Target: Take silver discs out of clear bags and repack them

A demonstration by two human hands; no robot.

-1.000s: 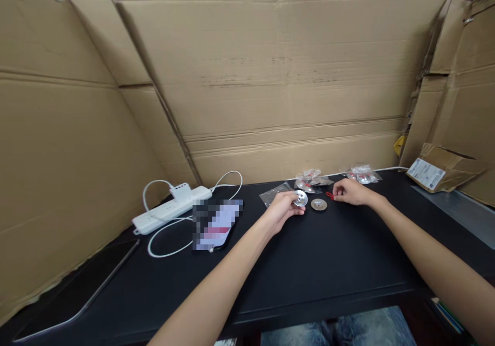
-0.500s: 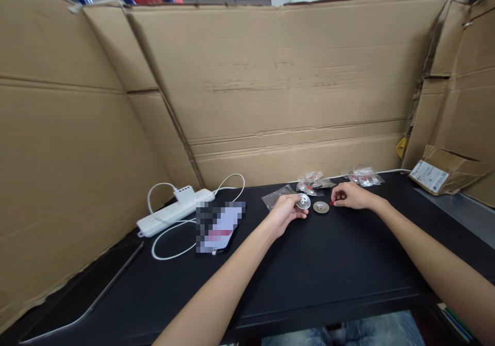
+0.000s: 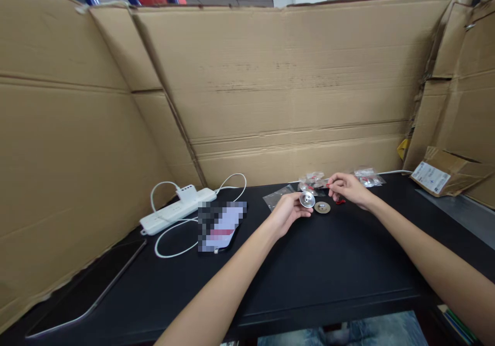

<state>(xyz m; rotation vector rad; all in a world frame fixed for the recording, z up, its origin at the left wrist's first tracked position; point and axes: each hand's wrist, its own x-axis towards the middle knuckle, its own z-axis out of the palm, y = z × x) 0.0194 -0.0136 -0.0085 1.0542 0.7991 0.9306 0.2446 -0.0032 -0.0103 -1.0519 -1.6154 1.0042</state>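
My left hand (image 3: 291, 213) grips a shiny round metal disc (image 3: 307, 199) with a hole at its centre, tilted toward me above the black table. Just right of it a second, duller metal disc (image 3: 322, 207) lies flat on the table. My right hand (image 3: 347, 188) is raised slightly, thumb and fingertips pinched on a small red piece (image 3: 328, 185), too small to name. Another small red piece (image 3: 341, 201) lies on the table below that hand. An emptied-looking clear plastic bag (image 3: 277, 197) lies behind my left hand.
Clear bags of silvery parts (image 3: 311, 182) and more bagged parts (image 3: 369, 177) lie along the cardboard back wall (image 3: 290, 93). A phone (image 3: 222, 227), a white power strip (image 3: 178, 211) with cables and a dark tablet (image 3: 88, 289) are at left. An open cardboard box (image 3: 450, 173) stands at right.
My right hand has lifted from the table and moved a little left with a small red piece in its fingertips. The disc in my left hand has shifted slightly right and up.
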